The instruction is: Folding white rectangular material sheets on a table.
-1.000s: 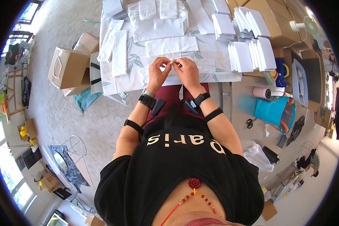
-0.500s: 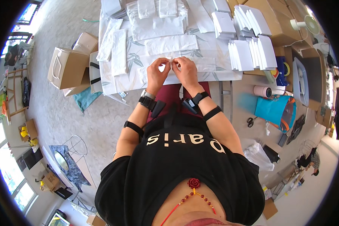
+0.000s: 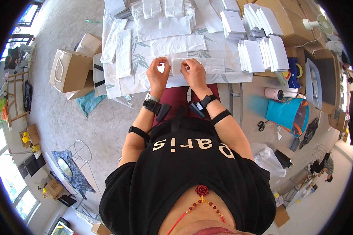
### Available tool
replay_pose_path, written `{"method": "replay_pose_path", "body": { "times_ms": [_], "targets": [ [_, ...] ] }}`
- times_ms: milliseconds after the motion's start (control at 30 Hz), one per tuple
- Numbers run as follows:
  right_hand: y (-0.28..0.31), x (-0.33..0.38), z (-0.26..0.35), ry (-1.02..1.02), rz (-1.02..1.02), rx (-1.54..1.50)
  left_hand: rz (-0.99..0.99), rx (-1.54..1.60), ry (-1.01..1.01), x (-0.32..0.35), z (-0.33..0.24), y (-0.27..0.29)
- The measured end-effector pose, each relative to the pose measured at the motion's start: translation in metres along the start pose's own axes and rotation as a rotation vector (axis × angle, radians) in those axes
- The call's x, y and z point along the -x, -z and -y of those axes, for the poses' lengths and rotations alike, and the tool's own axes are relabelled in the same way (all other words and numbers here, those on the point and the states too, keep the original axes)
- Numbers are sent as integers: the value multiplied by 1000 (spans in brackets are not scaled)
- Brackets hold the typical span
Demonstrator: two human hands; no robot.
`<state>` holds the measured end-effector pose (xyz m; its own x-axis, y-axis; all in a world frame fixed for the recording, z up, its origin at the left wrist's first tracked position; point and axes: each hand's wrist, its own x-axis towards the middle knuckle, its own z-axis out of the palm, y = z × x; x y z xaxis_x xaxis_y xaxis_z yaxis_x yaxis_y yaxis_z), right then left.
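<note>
My left hand (image 3: 158, 76) is held over the near edge of the table, thumb and fingertips curled together in a pinch. What it holds, if anything, is too small to make out. A short way to the right, my right hand (image 3: 193, 74) makes a similar pinch over a flat white plastic strip (image 3: 212, 65), which sticks out on both sides of it. Whether the fingertips grip this strip is hidden. Just beyond both hands lies another long white folded strip (image 3: 178, 46). Part of a further white piece shows beside my left hand.
Stacks of white folded pieces (image 3: 249, 56) stand at the table's right. White strips (image 3: 124, 53) lie at left, and a pile of white bags (image 3: 164, 29) at the far side. Cardboard boxes (image 3: 70, 70) flank the table, with a small fan (image 3: 323, 25) at far right.
My hands were together with a thin white bit between their fingertips. Now they are apart: the left has moved left, the right slightly right. More of the white strip shows between them.
</note>
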<state>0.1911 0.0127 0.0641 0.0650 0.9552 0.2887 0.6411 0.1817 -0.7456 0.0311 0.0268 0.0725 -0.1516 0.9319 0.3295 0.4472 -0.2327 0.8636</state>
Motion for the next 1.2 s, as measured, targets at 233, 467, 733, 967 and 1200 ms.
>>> {"method": "replay_pose_path", "body": {
  "times_ms": [233,467,733,967,1200],
  "targets": [
    [4,-1,13,-88,47,-127,58,53,65,3,7,2],
    [3,-8,15,-50,69,-130,152,43,43,7,4,-5],
    [-3,-5,8,-68,93,-69,219,123,51,8,6,-9],
    [-5,-3,2,-103,94,-81,278,151,43,4,4,-10],
    [-6,-1,1,-80,56,-100,220,116,32,5,13,-13]
  ]
}}
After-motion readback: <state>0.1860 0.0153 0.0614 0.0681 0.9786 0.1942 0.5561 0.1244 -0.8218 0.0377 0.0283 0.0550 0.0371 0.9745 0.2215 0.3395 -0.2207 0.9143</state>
